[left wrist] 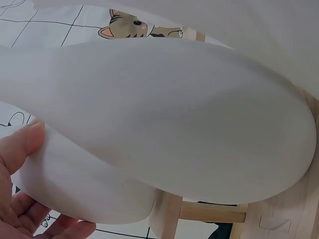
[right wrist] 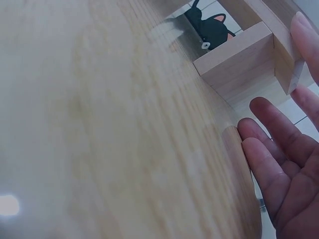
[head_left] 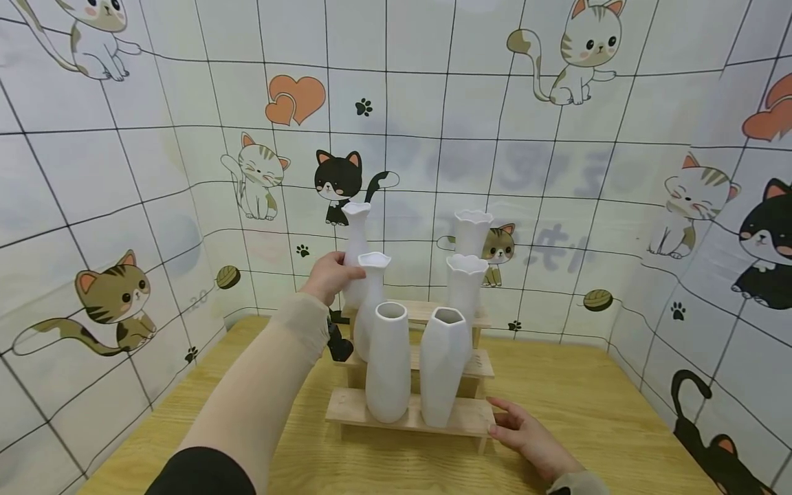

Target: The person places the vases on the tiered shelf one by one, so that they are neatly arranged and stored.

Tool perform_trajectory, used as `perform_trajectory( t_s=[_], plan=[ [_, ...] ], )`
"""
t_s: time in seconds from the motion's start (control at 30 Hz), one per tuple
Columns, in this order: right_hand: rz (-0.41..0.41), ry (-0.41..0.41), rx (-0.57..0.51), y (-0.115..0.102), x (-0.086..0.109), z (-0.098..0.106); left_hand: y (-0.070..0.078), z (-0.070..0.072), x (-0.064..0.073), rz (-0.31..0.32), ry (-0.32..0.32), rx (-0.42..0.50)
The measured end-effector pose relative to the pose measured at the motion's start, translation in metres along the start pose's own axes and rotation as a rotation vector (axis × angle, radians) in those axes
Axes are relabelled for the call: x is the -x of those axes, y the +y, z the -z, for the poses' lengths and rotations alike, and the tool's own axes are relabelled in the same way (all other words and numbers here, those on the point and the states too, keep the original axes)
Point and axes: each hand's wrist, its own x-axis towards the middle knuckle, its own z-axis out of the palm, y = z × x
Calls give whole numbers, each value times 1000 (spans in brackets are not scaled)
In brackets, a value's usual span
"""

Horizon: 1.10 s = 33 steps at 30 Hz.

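Note:
My left hand [head_left: 334,276] grips a tall white vase [head_left: 357,237] with a ruffled rim at the back left of a stepped wooden stand [head_left: 346,405]. In the left wrist view, its thumb [left wrist: 31,137] and fingers lie around that vase [left wrist: 89,181], partly hidden behind a nearer vase [left wrist: 164,114]. The nearer vase [head_left: 373,295], also ruffled, stands on the middle step. My right hand [head_left: 526,436] is at the right end of the lowest step, thumb and forefinger at its corners. In the right wrist view, that hand's other fingers [right wrist: 271,157] extend loosely below the board [right wrist: 286,55].
On the lowest step stand a round-mouthed white vase [head_left: 388,371] and a faceted one [head_left: 443,371]. Two ruffled vases, one in front [head_left: 465,282] and one behind [head_left: 473,230], stand at the right. The wooden table [head_left: 557,385] meets cat-printed walls [head_left: 421,103].

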Motion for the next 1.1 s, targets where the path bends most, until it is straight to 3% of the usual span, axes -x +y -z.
perform_trajectory(
  t_s=[0.23, 1.1],
  plan=[
    [-14, 7, 7, 1, 1, -2, 3, -5, 2, 9, -8, 18],
    [-28, 35, 1, 0, -1, -1, 3, -18, -2, -1, -48, -79]
  ],
)
